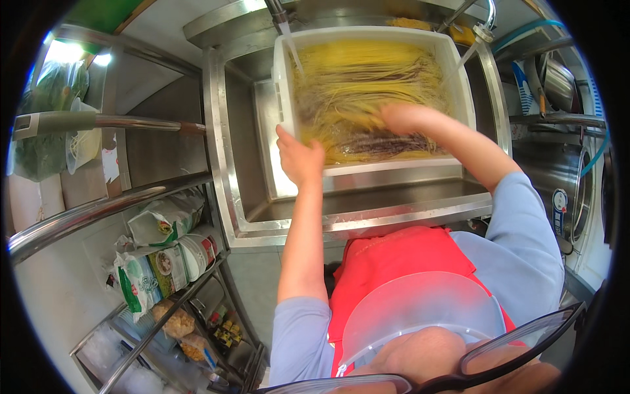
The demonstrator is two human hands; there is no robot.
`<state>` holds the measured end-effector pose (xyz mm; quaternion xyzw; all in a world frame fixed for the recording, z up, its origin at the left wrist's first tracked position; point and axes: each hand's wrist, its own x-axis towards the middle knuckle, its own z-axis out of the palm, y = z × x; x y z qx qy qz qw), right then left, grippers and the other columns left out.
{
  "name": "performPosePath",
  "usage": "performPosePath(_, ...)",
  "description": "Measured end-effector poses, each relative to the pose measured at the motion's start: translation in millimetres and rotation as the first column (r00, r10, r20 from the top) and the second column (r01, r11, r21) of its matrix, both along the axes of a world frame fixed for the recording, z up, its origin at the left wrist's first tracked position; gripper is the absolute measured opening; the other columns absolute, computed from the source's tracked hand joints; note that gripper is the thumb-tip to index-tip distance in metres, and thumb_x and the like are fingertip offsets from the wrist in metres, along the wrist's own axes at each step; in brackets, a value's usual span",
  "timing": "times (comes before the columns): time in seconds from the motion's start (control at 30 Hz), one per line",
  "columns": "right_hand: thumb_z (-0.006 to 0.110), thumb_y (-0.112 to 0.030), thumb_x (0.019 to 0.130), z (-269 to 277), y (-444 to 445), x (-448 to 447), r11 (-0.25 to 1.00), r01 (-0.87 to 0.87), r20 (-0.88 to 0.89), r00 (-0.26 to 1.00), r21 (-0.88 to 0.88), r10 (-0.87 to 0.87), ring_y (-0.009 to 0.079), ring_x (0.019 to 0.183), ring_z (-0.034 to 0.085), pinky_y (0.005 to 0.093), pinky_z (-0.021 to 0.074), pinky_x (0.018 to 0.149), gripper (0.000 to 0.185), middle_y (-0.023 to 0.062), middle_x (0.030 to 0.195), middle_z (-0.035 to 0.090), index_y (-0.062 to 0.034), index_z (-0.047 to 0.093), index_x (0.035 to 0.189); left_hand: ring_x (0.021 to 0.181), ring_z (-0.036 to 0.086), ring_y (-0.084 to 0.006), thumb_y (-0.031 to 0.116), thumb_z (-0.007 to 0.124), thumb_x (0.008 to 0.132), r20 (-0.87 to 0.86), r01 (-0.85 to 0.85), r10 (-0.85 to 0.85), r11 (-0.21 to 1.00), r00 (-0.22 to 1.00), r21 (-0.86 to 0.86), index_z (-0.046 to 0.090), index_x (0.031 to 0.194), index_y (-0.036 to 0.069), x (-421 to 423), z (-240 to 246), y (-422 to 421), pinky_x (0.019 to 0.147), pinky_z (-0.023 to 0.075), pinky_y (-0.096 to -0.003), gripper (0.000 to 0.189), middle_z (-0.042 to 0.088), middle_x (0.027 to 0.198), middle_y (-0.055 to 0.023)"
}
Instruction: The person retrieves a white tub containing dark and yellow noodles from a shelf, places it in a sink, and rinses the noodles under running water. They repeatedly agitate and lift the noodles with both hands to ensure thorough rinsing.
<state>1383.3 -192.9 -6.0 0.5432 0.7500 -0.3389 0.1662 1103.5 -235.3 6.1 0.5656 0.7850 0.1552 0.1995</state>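
A white plastic tub sits in a stainless steel sink. In it, long yellow and dark purplish strands that look like noodles lie in water, mostly side by side. At the tub's near left corner, my left hand grips the rim. My right hand reaches among the strands near the middle; it is blurred, and its fingertips are hidden. Water runs into the tub from a left tap and a right tap.
Metal rails run along the left, with packaged goods stacked on a rack below. A long grey-green handle lies farther up. A large steel pot and a blue hose are at the right.
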Motion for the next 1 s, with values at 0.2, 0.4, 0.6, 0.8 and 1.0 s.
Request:
performPosePath(0.2, 0.064, -0.013, 0.088, -66.4, -24.7, -15.2, 0.994, -0.103, 0.183, 0.979, 0.038, 0.095, 0.0402, 0.11, 0.069, 0.0505, 0.0546, 0.094, 0.036, 0.0228, 0.118, 0.073, -0.0011, 0.072, 0.121, 0.118, 0.06, -0.042, 0.02, 0.074, 0.084, -0.016, 0.026, -0.026, 1.0, 1.0, 0.008, 0.027, 0.156, -0.002, -1.1, -2.4, 1.0, 0.099, 0.0515, -0.0478, 0.089, 0.055, 0.133, -0.0241)
performPosePath(0.4, 0.069, -0.032, 0.096, -82.4, 76.3, -4.5, 0.965, 0.051, 0.26, 0.966, -0.256, 0.018, 0.0371, 0.115, 0.067, 0.0482, 0.0532, 0.096, 0.05, 0.0202, 0.127, 0.07, -0.003, 0.065, 0.136, 0.117, 0.06, -0.0426, 0.02, 0.074, 0.083, -0.031, 0.038, -0.036, 0.997, 0.999, 0.062, 0.029, 0.154, -0.002, -2.7, -7.2, 0.6, 0.098, 0.0518, -0.048, 0.087, 0.056, 0.13, -0.0247)
performPosePath(0.6, 0.066, -0.024, 0.098, -9.6, 36.0, 18.8, 0.997, -0.078, -0.088, 0.993, 0.014, 0.079, 0.045, 0.12, 0.063, 0.0503, 0.0513, 0.101, 0.055, 0.0227, 0.129, 0.069, -0.0071, 0.054, 0.149, 0.117, 0.06, -0.0426, 0.02, 0.074, 0.083, -0.006, 0.016, -0.015, 0.999, 1.0, 0.044, 0.029, 0.154, -0.001, -2.0, -4.0, 1.5, 0.098, 0.0519, -0.0482, 0.086, 0.056, 0.131, -0.0253)
performPosePath(0.8, 0.061, -0.011, 0.094, -20.3, -40.2, -7.3, 0.959, -0.188, 0.137, 0.966, -0.214, 0.22, 0.0449, 0.112, 0.066, 0.0528, 0.0534, 0.092, 0.041, 0.0227, 0.12, 0.071, -0.0035, 0.06, 0.134, 0.117, 0.06, -0.0425, 0.022, 0.074, 0.084, -0.027, 0.013, -0.012, 0.999, 1.0, 0.04, 0.029, 0.154, 0.0, 0.2, 0.7, 0.9, 0.097, 0.0525, -0.0484, 0.087, 0.056, 0.133, -0.0246)
performPosePath(1.0, 0.075, -0.016, 0.086, -56.5, -8.6, -17.5, 0.975, -0.135, 0.081, 0.985, -0.179, 0.151, 0.0437, 0.116, 0.065, 0.0504, 0.0538, 0.092, 0.045, 0.0204, 0.127, 0.069, -0.0038, 0.064, 0.128, 0.115, 0.062, -0.0421, 0.022, 0.074, 0.084, -0.047, 0.008, -0.006, 1.0, 0.999, 0.031, 0.029, 0.154, 0.0, 4.4, 0.5, 2.6, 0.095, 0.0536, -0.0489, 0.086, 0.056, 0.133, -0.0245)
